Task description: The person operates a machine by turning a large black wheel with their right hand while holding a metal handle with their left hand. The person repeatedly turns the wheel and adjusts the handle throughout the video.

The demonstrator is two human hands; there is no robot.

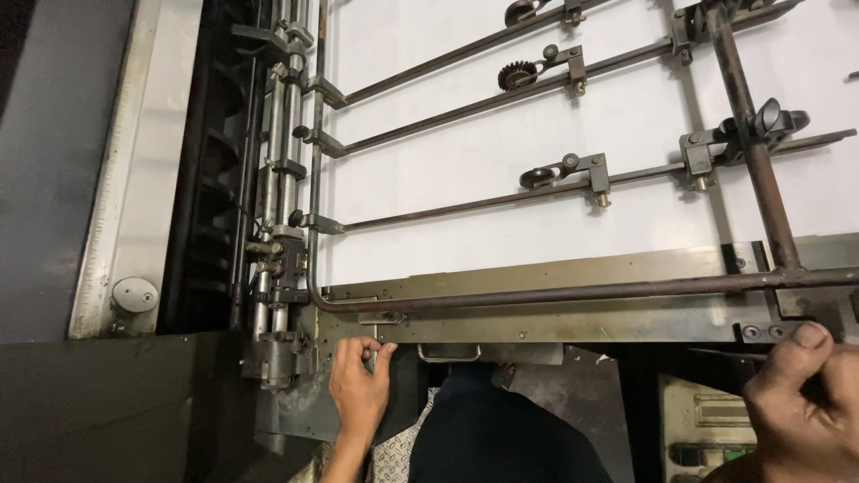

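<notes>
L hand [358,386]: fingers pinch small metal tab [380,347] under brass-coloured plate [537,295]. R hand [801,398]: curled, contents unseen. White sheet [465,161] already loaded; adjustment seems unfinished.

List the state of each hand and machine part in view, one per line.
left hand: fingers pinched on a small metal tab under the plate edge
right hand: curled at the machine's near edge, thumb up
white sheet: lying flat under the rods
roller wheels: resting on the sheet
metal handle: untouched
</notes>
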